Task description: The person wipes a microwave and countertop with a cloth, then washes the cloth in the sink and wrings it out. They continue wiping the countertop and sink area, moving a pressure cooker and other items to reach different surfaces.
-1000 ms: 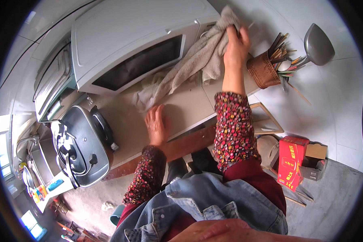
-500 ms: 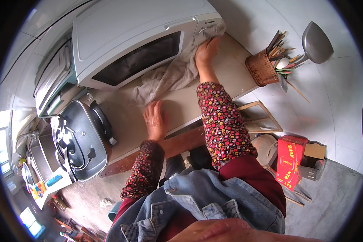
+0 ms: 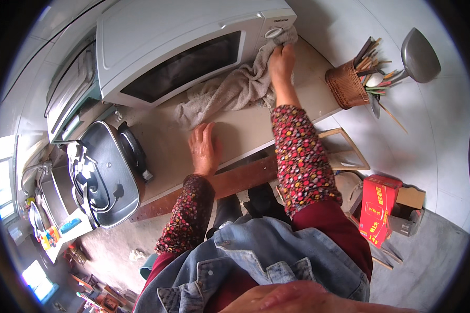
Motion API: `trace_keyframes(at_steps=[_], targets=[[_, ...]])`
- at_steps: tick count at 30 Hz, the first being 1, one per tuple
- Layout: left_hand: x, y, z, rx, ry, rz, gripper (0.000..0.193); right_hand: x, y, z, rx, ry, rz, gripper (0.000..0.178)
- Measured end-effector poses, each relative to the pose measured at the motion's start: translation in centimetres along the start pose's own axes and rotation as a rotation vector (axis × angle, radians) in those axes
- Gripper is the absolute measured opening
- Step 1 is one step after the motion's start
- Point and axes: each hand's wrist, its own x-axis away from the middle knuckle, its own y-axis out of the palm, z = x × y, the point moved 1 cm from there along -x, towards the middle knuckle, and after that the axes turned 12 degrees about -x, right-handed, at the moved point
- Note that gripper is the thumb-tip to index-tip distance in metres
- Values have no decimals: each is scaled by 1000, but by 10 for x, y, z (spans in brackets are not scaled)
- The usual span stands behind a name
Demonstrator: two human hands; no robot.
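A white microwave (image 3: 188,39) with a dark door window stands at the back of the counter (image 3: 164,156). My right hand (image 3: 282,62) grips one end of a greyish cloth (image 3: 230,93), pressing it to the lower part of the control panel, just below the round knob (image 3: 273,33). From there the cloth trails leftward in folds along the countertop before the microwave. My left hand (image 3: 204,148) rests on the counter near its front edge, fingers spread and holding nothing, close to the cloth's left end.
At the left sits a dark rectangular electric pan (image 3: 109,172) with a cord lying in it. A brown woven holder (image 3: 346,86) with chopsticks and utensils is at the right, beside a metal spatula (image 3: 416,55). A red box (image 3: 378,206) stands lower right; a sink (image 3: 57,193) lies far left.
My right hand has moved a little right and down the control panel with the cloth, uncovering the knob. The left hand stays on the counter.
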Motion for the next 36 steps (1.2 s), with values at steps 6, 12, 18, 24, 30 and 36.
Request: trace_keyframes(at_steps=[6,12,18,24,30,36], targets=[[-3,-2,3,32,22,22,51,35,18,39,253,-81,-80,29],[-3,-3,2,18,14,31,52,74,30,-19,706,-343,-318,21],[-1,6,-6,-16,-12,13,54,133,48,-33,119,-432,-312,14],[0,-1,-3,31,-15,21,49,45,-10,11,286,129,56,41],[-2,-2,-2,109,-7,74,43,97,78,-33,279,-179,0,32],[4,2,-7,198,-40,177,36,125,80,-69,358,-124,-327,30]])
